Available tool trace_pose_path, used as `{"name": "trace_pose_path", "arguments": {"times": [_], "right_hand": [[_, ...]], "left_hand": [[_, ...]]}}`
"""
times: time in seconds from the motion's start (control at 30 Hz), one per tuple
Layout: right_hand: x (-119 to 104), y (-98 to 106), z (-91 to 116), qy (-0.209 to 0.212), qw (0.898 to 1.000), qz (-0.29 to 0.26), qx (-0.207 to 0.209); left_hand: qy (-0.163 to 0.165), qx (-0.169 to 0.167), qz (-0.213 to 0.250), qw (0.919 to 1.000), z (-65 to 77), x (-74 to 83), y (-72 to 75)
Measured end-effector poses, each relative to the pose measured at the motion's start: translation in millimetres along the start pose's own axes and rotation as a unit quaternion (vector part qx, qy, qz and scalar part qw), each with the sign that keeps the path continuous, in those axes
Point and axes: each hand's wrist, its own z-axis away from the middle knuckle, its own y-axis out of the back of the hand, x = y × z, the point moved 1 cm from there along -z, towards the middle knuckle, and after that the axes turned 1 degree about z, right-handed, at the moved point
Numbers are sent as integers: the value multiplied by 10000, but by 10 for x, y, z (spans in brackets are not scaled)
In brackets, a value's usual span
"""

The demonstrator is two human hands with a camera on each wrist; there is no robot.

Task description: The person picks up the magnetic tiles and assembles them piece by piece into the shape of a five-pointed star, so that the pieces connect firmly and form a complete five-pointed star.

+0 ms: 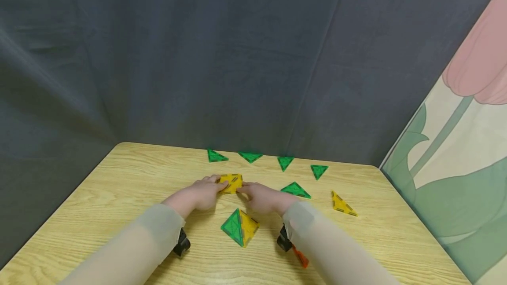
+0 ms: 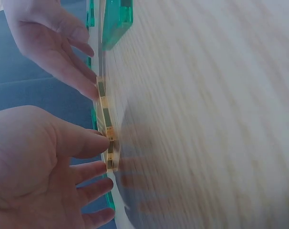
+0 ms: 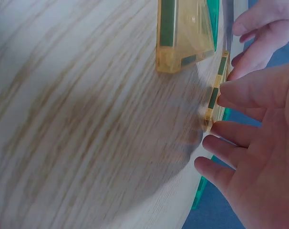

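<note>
Two yellow triangular magnetic tiles point(image 1: 231, 184) lie edge to edge as a square on the table, between both hands. My left hand point(image 1: 203, 193) pinches their left side with thumb and forefinger, the other fingers spread loosely, as the left wrist view shows. At the opposite side my right hand point(image 1: 262, 198) holds the square's edge between thumb and forefinger. In the right wrist view the thumb covers part of the yellow edge point(image 3: 213, 98). Closer to me, a green triangle tile point(image 1: 233, 227) and a yellow triangle tile point(image 1: 248, 228) stand joined as a raised, pointed shape.
Several green triangle tiles point(image 1: 250, 157) lie along the back of the wooden table point(image 1: 138, 175). Another green triangle point(image 1: 295, 190) and a yellow triangle point(image 1: 343, 204) lie to the right. An orange-red tile point(image 1: 301, 257) shows partly beneath my right forearm. A dark curtain point(image 1: 237, 56) hangs behind.
</note>
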Motion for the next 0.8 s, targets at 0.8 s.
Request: {"name": "trace_pose_path", "arguments": {"times": [0.8], "right_hand": [[-88, -43, -119, -292, 9979, 560, 173]], "left_hand": [[86, 256, -712, 9971, 132, 101, -49]]}}
